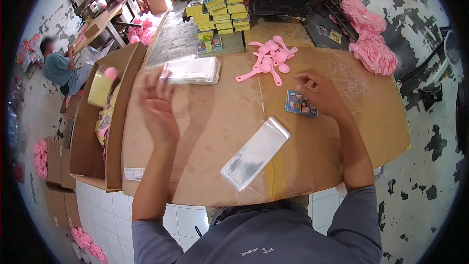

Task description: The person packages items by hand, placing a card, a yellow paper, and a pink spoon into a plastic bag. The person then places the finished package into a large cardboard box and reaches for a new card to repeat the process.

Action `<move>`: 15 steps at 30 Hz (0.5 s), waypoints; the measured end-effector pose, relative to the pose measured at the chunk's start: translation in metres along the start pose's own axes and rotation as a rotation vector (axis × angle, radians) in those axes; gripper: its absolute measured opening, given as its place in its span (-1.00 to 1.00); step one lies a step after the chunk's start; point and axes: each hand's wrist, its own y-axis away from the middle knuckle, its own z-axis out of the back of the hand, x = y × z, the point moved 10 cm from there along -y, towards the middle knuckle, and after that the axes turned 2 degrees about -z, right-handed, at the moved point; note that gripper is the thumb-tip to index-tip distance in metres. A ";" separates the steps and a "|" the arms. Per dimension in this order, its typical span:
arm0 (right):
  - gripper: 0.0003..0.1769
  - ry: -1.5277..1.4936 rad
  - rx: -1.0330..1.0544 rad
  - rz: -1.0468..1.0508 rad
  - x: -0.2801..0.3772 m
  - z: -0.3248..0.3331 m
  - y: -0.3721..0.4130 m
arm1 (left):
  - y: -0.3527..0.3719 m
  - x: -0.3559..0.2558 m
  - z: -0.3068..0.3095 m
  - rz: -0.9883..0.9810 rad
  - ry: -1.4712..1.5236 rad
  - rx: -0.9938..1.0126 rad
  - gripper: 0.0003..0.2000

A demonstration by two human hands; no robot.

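My left hand (160, 110) is raised at the left of the table, palm up with fingers apart, slightly smeared by motion. Left of it, a blurred clear packet with a yellow card and pink spoon (101, 88) is in the air over a long cardboard box (113, 151), touched by no hand. My right hand (320, 93) hovers at the upper edge of a small stack of blue printed cards (299, 103), its fingers loosely curled and nothing visible between them. Clear plastic sleeves (255, 155) lie in front of me. A pile of pink spoons (271, 54) sits farther back.
More clear sleeves (193, 70) lie at the back left. Stacked yellow-edged cards (222, 12) stand beyond the table. Pink bagged goods (369, 34) are heaped at the back right. Another person (66, 66) sits at the far left. The cardboard tabletop (205, 132) has a curved edge.
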 end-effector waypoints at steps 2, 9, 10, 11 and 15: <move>-0.63 0.153 0.079 0.044 -0.002 0.002 0.002 | 0.021 0.049 -0.002 0.036 -0.381 0.283 -0.62; -0.59 0.224 0.261 0.010 -0.025 -0.003 0.010 | 0.113 0.066 -0.096 -0.172 -1.082 0.928 -0.74; -0.61 0.204 0.250 0.012 -0.025 -0.003 0.008 | 0.115 0.070 -0.094 -0.134 -1.036 0.925 -0.76; -0.62 0.184 0.237 0.017 -0.026 -0.003 0.006 | 0.116 0.077 -0.090 -0.097 -0.991 0.921 -0.78; -0.71 -0.011 0.183 -0.116 -0.038 0.001 0.002 | 0.115 0.081 -0.088 -0.060 -0.935 0.921 -0.82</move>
